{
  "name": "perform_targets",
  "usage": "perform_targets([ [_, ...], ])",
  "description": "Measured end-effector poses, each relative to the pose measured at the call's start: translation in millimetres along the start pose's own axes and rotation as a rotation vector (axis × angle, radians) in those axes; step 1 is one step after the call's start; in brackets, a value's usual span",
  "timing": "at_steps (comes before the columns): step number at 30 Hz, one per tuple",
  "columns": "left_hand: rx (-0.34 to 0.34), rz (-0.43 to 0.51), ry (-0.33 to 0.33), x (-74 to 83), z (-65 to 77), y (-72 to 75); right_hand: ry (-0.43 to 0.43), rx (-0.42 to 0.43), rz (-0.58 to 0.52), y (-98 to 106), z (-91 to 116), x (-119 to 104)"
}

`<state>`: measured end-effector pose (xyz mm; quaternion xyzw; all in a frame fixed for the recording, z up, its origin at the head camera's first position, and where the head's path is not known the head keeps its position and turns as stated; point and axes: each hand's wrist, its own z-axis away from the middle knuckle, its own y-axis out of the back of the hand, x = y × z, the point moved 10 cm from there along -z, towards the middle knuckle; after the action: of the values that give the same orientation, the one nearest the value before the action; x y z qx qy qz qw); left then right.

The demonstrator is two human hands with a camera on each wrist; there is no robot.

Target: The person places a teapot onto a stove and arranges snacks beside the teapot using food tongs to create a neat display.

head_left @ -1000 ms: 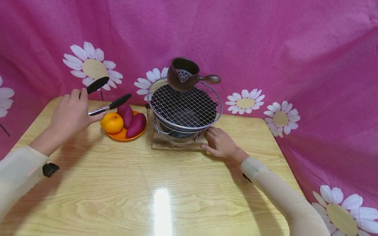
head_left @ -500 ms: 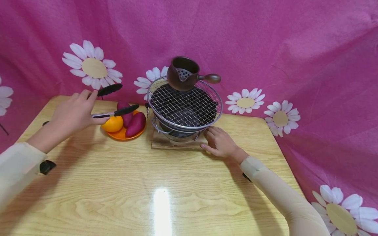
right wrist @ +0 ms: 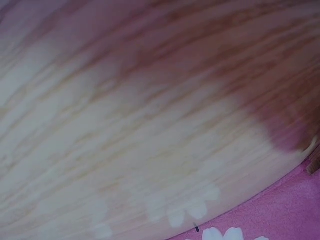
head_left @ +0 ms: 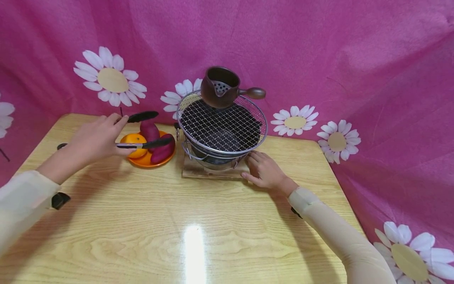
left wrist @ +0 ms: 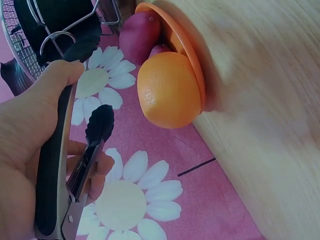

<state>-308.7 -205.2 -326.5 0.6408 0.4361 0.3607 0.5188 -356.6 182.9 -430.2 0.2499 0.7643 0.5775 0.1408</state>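
My left hand (head_left: 93, 138) holds a pair of tongs (head_left: 157, 142) with black tips, their two arms spread apart with nothing between them. Those tips hang over an orange plate (head_left: 147, 163), which bears an orange (left wrist: 170, 90) and purple sweet potatoes (head_left: 164, 152). In the left wrist view the tongs' grip lies along the palm, between thumb and fingers. At the right end of a wooden board (head_left: 213, 173) under the round grill (head_left: 220, 130), my right hand (head_left: 264, 171) holds the board, thumb at its front corner. The fingertips are partly hidden by the grill's rim.
A dark brown side-handled pot (head_left: 218, 94) stands on the back of the grill's wire mesh. Behind the wooden table (head_left: 159, 221) hangs a pink cloth (head_left: 301, 51) with printed daisies. The right wrist view shows blurred wood grain and cloth.
My left hand has brought the tongs to the right and down, so their tips now lie over the plate. The right hand stays in place.
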Motion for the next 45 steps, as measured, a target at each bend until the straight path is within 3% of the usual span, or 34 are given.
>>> perform_targets([
  [5, -0.004, -0.006, -0.022, 1.5, 0.7, -3.8, 0.001, 0.016, 0.003, 0.2, -0.3, 0.7],
  [15, 0.151, -0.085, -0.112, 12.3, 6.0, 4.5, -0.014, -0.006, 0.012, 0.4, 0.4, 0.6],
  [20, 0.170, -0.083, -0.131, 14.1, 8.7, 2.7, -0.012, -0.008, 0.017, 0.6, 0.5, 0.4],
  [27, 0.246, -0.047, -0.179, 16.3, 10.9, 4.6, -0.011, -0.003, 0.012, 0.6, 0.6, -0.4],
  [32, 0.250, -0.086, -0.193, 17.4, 11.6, 2.7, -0.012, 0.000, 0.011, 0.7, 0.1, -1.0],
  [37, 0.304, -0.126, -0.248, 22.3, 13.3, 6.2, -0.016, -0.004, 0.012, 0.7, 0.3, -0.6],
  [40, 0.288, -0.140, -0.256, 23.1, 11.7, 4.1, -0.018, -0.005, 0.015, 0.5, 0.5, 0.1],
  [45, 0.193, -0.168, -0.232, 24.5, 7.9, -1.6, -0.013, -0.003, 0.017, 0.2, 0.6, 0.2],
])
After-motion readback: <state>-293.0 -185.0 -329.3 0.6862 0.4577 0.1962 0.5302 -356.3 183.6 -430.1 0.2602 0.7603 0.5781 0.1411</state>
